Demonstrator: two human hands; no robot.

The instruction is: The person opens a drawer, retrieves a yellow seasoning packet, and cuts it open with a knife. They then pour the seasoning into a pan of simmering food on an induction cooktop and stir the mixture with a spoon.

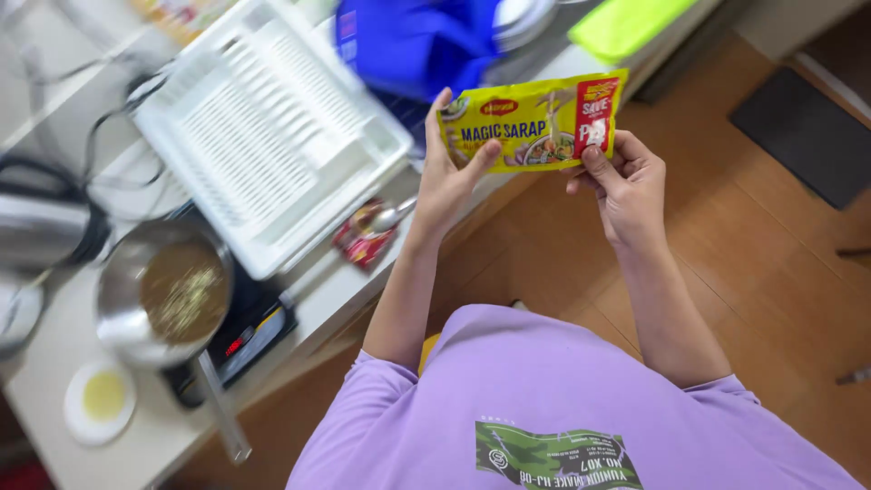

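Warm brown wooden floor (726, 263) in wide planks, evenly lit. Dark grey mat (807, 136) lying on it at the right. Long white desk (354, 290) running slantwise along the left. On it: white slatted dish rack (263, 127), steel pan (163, 290) on a black hob (259, 331), steel kettle (36, 231), lime-green lid (626, 23), blue cloth (417, 41).
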